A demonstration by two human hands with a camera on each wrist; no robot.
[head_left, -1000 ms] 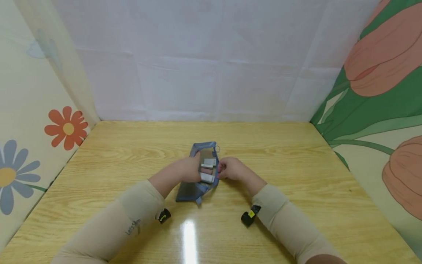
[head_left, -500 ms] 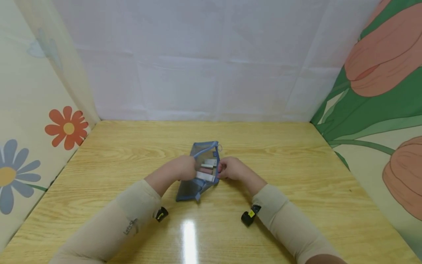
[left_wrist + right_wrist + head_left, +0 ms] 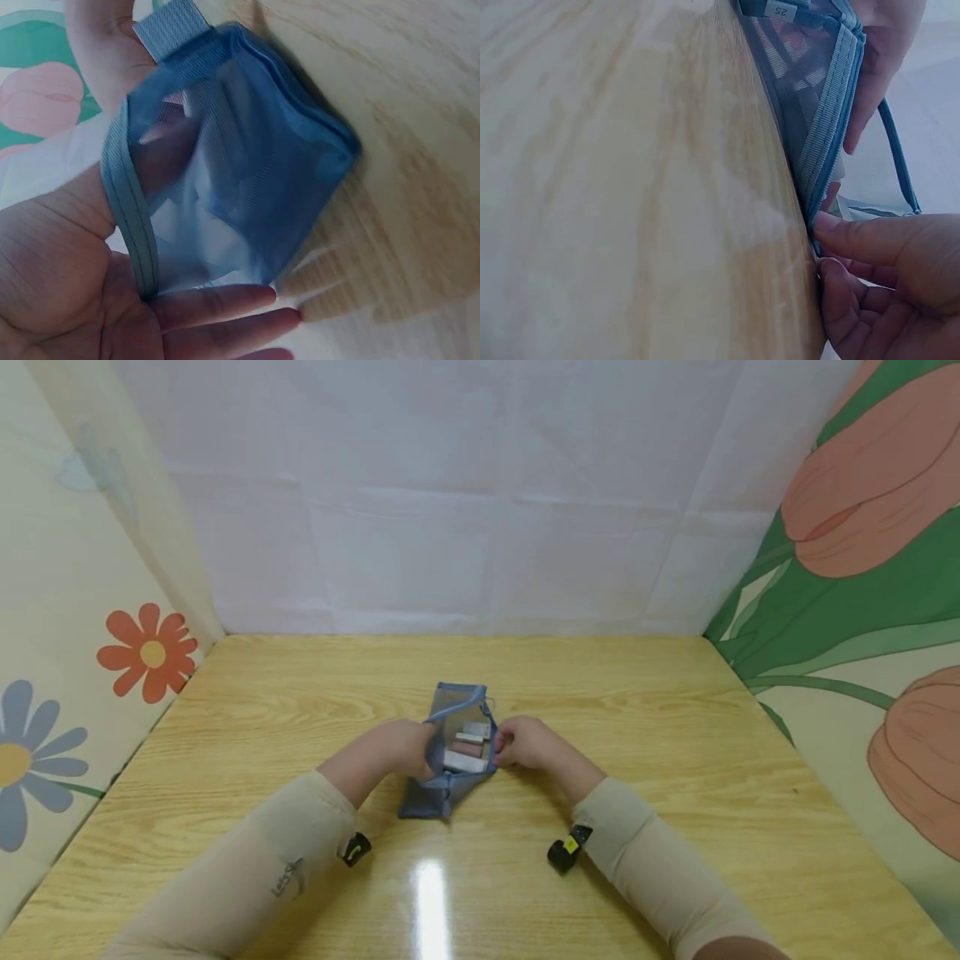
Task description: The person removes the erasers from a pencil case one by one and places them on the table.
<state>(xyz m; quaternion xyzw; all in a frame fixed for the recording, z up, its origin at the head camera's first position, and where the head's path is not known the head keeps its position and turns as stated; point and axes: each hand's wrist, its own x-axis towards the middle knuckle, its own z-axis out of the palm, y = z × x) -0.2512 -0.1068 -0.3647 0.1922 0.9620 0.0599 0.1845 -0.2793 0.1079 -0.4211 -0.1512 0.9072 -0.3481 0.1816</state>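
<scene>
A blue mesh zip pouch (image 3: 429,800) lies on the table with its mouth spread wide. Inside are several small white pieces (image 3: 465,762) and a pinkish one (image 3: 468,748); their kind is too small to tell. My left hand (image 3: 405,748) holds the pouch's left side. In the left wrist view its thumb shows through the mesh, inside the mouth, while the other fingers (image 3: 225,330) stretch along the outside. With thumb and forefinger, my right hand (image 3: 528,743) pinches the opposite edge near the zip (image 3: 832,142).
The wooden table (image 3: 637,693) reaches back to a white cloth (image 3: 495,527). Flower-printed panels (image 3: 885,610) stand at both sides. Black wrist cameras (image 3: 567,850) hang under each forearm, close to the tabletop.
My left hand has shifted left, out of the pouch's middle to its left side, drawing that side outward. The contents show more fully. My right hand has stayed in place.
</scene>
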